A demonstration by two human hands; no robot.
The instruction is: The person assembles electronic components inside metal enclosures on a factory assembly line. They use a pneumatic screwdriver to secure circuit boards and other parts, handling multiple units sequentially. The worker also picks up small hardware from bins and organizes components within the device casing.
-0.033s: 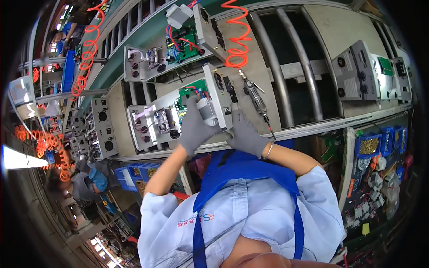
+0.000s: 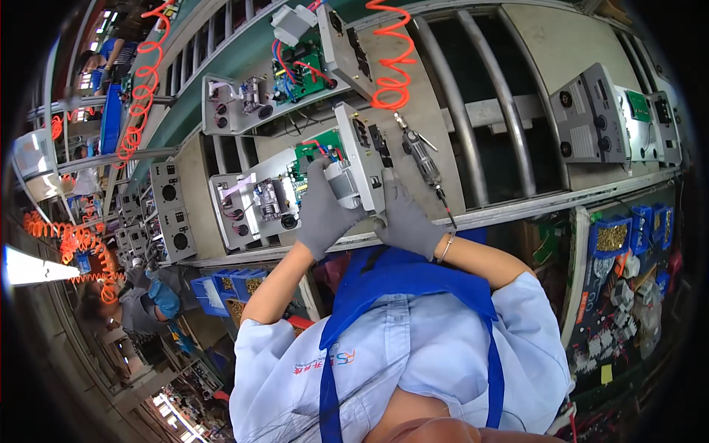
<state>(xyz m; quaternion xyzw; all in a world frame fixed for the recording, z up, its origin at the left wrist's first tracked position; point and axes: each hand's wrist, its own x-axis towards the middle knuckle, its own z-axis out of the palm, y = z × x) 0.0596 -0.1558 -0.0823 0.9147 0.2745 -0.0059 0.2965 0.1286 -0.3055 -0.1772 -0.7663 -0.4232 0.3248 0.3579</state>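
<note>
In front of me lies an open amplifier-like metal chassis with a green circuit board and a small module with knobs. My left hand, in a grey glove, curls round a grey block-shaped transformer beside the upright end panel. The thumb lies along the block's near end. My gloved right hand holds that panel's near end, fingers along its outer face and thumb at the near edge. The undersides of both hands are hidden. A pneumatic screwdriver lies to the right.
Another open chassis stands behind, its transformer raised. Orange coiled hose hangs by the screwdriver. Metal rollers cross the line further right, before a grey unit. Blue bins of brass fasteners sit below right. A co-worker is at left.
</note>
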